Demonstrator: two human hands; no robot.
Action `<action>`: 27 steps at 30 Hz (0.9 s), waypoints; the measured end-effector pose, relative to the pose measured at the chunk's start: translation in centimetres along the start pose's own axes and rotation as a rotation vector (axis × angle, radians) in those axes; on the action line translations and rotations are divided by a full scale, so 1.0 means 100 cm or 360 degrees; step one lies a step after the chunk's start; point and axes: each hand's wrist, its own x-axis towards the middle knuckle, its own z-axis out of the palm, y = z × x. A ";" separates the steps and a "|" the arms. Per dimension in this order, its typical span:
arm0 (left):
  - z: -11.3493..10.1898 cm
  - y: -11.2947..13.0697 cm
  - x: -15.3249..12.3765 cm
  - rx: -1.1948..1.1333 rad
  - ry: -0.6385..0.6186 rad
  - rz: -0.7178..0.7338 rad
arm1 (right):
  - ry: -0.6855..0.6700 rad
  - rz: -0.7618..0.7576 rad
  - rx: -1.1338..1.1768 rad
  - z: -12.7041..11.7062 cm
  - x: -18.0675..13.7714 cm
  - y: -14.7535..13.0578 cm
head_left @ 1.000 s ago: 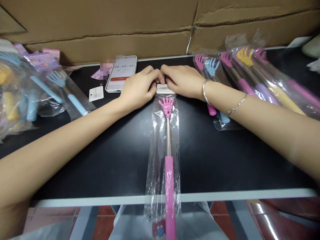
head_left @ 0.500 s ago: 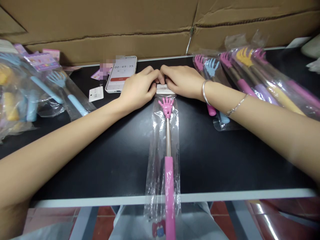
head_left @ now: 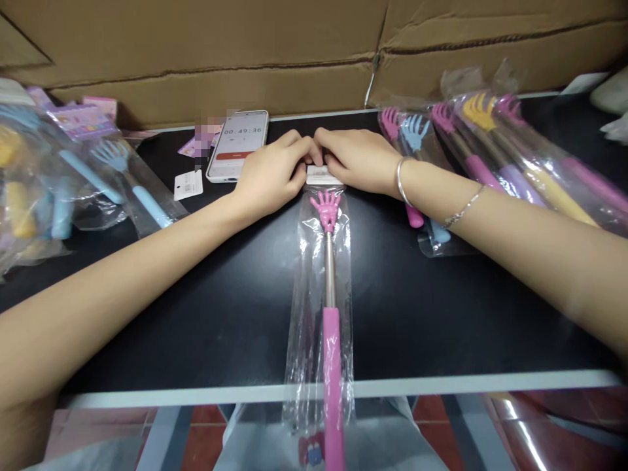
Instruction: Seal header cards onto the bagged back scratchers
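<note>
A pink back scratcher [head_left: 331, 353] in a clear plastic sleeve [head_left: 304, 314] lies lengthwise before me, its hand-shaped head pointing away and its handle reaching past the table's front edge. At the sleeve's far end is a white card [head_left: 321, 175] with small print. My left hand [head_left: 277, 171] pinches the card's left side with curled fingers. On the other side my right hand [head_left: 358, 157], with a bangle at the wrist, closes on the card's right side. The fingertips of both hands nearly meet over the card and hide its upper part.
A phone [head_left: 240, 144] running a timer lies behind my left hand, near a white tag [head_left: 188, 185]. Bagged blue and yellow scratchers [head_left: 152, 206] are piled at left. More bagged scratchers [head_left: 530, 163] lie at right. A cardboard wall [head_left: 220, 46] stands along the back.
Both hands stay in place on the card, and the scratcher has not moved. Only the phone's timer has advanced.
</note>
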 end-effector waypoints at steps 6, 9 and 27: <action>0.003 -0.002 0.000 0.0009 0.0027 0.0021 | 0.0014 0.0003 0.0081 -0.002 -0.002 -0.002; 0.002 -0.002 0.000 0.0007 0.0029 0.0031 | 0.0009 0.0005 0.0075 -0.002 -0.002 -0.002; 0.005 -0.005 0.001 -0.0041 0.0061 0.0053 | 0.0007 -0.0005 0.0033 -0.002 -0.002 -0.001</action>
